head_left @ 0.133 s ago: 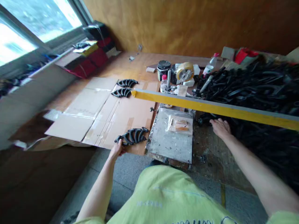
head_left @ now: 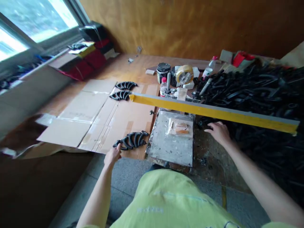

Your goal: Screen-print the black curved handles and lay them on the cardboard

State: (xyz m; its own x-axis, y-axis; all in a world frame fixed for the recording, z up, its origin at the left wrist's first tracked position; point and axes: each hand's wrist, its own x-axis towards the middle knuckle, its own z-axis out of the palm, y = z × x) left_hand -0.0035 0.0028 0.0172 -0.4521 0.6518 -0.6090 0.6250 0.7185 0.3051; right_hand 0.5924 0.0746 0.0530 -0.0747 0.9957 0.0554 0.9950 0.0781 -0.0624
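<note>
Edged toward nine o'clock, the loosely spread right hand (head_left: 218,132) holds nothing visible, while the left hand (head_left: 113,155) pinches a fanned row of curved, glossy-black, plastic-looking pieces (head_left: 135,141) at the flat brown cardboard's (head_left: 133,115) four o'clock, seemingly a positioning step that calls for steadiness.

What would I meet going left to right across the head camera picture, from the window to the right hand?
Window → left hand → near cluster of curved black parts → grey board → right hand.
</note>
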